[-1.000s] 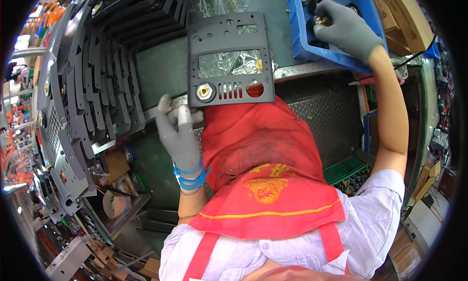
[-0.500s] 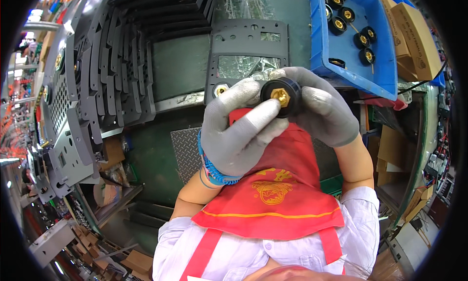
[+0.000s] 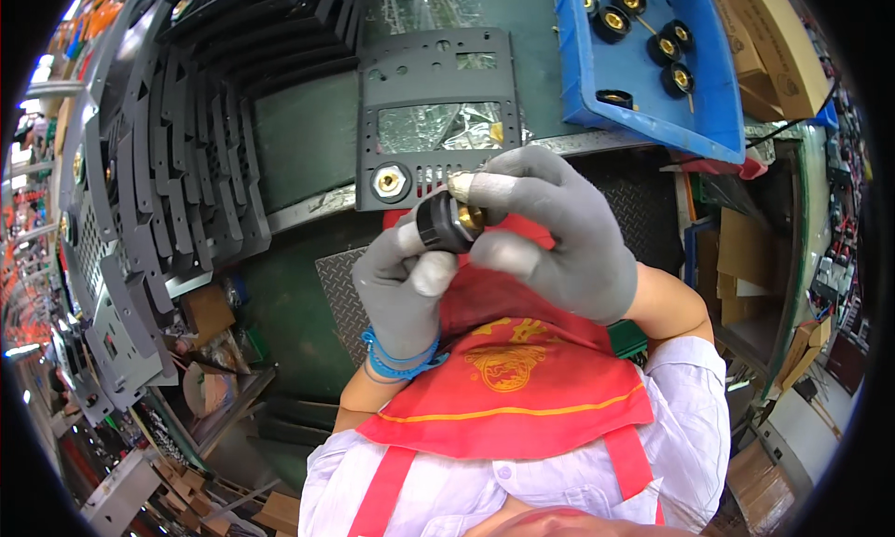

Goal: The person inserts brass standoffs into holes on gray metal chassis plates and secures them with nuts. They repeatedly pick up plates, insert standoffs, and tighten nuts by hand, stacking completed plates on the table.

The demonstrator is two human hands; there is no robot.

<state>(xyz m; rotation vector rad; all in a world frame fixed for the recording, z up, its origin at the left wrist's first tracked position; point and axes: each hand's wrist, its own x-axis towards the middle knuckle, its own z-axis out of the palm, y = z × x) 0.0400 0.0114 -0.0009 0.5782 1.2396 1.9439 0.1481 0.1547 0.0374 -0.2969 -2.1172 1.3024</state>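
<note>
A black round fitting (image 3: 436, 224) with a brass hex nut (image 3: 469, 219) at its centre is raised in front of my red apron. My left hand (image 3: 396, 281), in a grey glove with white fingertips, grips its black rim from the left. From the right, the gloved thumb and forefinger of my right hand (image 3: 559, 234) close around the nut side; exact contact is partly hidden. Just beyond my hands lies a dark grey metal panel (image 3: 433, 85) with holes, slots and a rectangular window. A silver hex fitting with a brass centre (image 3: 390, 182) sits at its near left corner.
At the far right stands a blue plastic bin (image 3: 583, 99) with several similar black and brass fittings, beside cardboard boxes (image 3: 774, 48). Bent dark grey panels (image 3: 186, 155) stand stacked on the left. The bench's metal edge (image 3: 317, 208) runs behind my hands.
The fitting has moved left and tilted so the nut faces right. My left hand has shifted from the nut to the black rim, and my right fingers have come round to the nut side.
</note>
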